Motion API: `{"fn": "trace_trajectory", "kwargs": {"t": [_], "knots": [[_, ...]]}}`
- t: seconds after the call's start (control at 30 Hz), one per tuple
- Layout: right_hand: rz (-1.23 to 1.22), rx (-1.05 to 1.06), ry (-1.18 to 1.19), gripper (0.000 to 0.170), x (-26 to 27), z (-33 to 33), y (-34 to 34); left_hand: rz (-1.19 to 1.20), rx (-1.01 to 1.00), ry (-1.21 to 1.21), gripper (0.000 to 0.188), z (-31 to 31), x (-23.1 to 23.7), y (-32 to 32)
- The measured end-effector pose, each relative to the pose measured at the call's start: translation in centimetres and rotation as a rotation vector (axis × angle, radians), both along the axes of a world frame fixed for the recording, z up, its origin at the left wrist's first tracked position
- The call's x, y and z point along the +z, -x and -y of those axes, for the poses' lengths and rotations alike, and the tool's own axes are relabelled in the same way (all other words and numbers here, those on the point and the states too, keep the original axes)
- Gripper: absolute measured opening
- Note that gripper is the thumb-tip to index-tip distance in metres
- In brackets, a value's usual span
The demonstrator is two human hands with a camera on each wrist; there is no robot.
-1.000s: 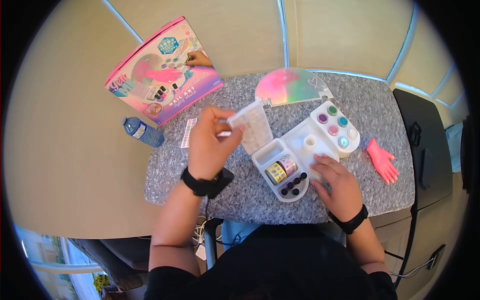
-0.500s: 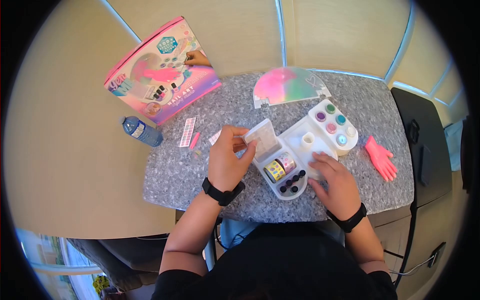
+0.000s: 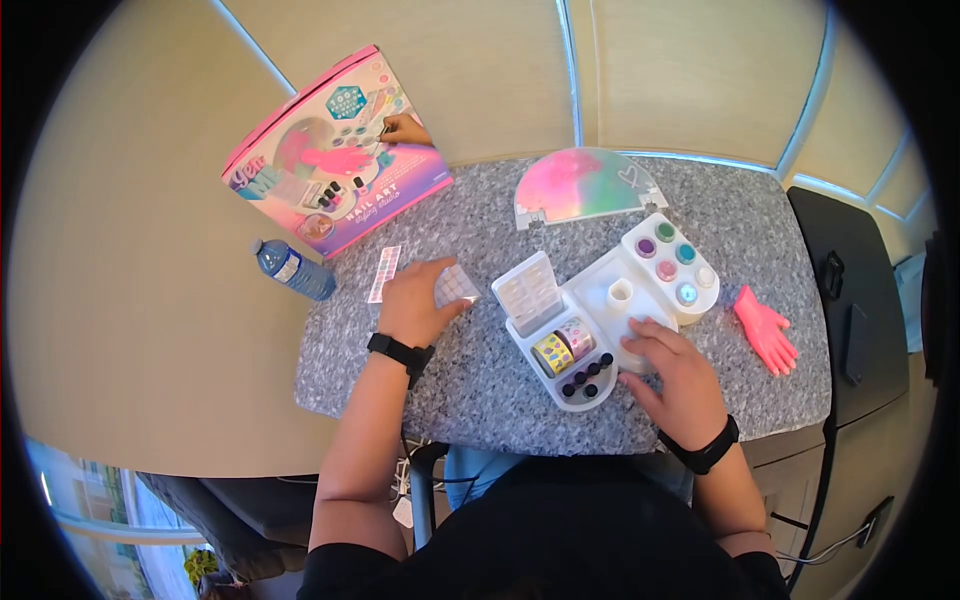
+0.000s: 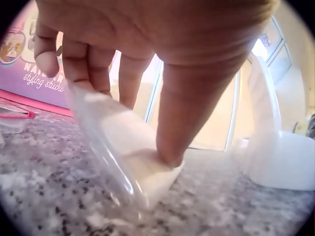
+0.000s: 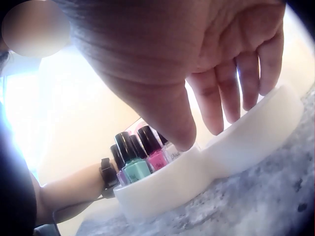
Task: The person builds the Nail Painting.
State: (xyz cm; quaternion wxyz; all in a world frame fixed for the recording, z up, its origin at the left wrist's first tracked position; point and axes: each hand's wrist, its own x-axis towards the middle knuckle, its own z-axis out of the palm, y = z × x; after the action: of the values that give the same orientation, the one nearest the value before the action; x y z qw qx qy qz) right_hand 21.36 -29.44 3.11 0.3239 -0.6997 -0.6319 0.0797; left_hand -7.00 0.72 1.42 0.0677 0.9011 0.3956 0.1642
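A tilted packet [image 4: 118, 135] is pinched by the left hand [image 3: 413, 302], its long axis running fingertips to thumb; the tray [image 5: 251, 145] is touched by the right hand [image 3: 682, 380], fingers slightly spread.

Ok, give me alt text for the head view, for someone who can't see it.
A person's left grip holds a clear packet over a grey tabletop, while the right grip touches a white tray with two patterned rolls, black-capped bottles and six pots. Nearby are a pink toy hand, a water bottle and a box.

both arms [image 3: 357, 450] out front, left hand [image 3: 415, 303] pinching palm down, right hand [image 3: 678, 385] relaxed with fingers [image 5: 210, 105] slightly apart
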Motion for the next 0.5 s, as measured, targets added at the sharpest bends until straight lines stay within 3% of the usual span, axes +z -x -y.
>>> {"fn": "trace_trajectory", "kwargs": {"t": [0.07,0.13,0.23,0.27,0.3,0.37,0.5], "knots": [[-0.002,0.001,0.004,0.043,-0.1,0.1,0.1,-0.027,0.008,-0.031,0.059,0.7,1.5,-0.4],[-0.005,0.006,0.006,0.043,-0.1,0.0,-0.1,0.045,0.062,0.180,0.049,1.2,3.0,-0.9],[0.007,0.015,0.001,0.042,0.0,0.0,-0.2,0.159,0.069,0.157,0.041,1.3,4.4,0.0],[0.001,0.008,0.003,0.042,-0.1,0.0,-0.2,0.325,0.087,0.102,0.030,1.5,4.4,0.3],[0.009,0.015,-0.001,0.041,-0.1,0.0,-0.3,0.319,0.081,0.105,0.030,2.4,5.2,0.2],[0.012,0.018,-0.005,0.040,-0.1,0.0,-0.4,0.840,0.134,0.332,0.022,4.8,7.5,0.3],[0.051,0.005,0.013,0.038,0.4,-0.3,-0.1,1.023,0.004,0.569,0.023,9.4,8.3,0.6]]}}
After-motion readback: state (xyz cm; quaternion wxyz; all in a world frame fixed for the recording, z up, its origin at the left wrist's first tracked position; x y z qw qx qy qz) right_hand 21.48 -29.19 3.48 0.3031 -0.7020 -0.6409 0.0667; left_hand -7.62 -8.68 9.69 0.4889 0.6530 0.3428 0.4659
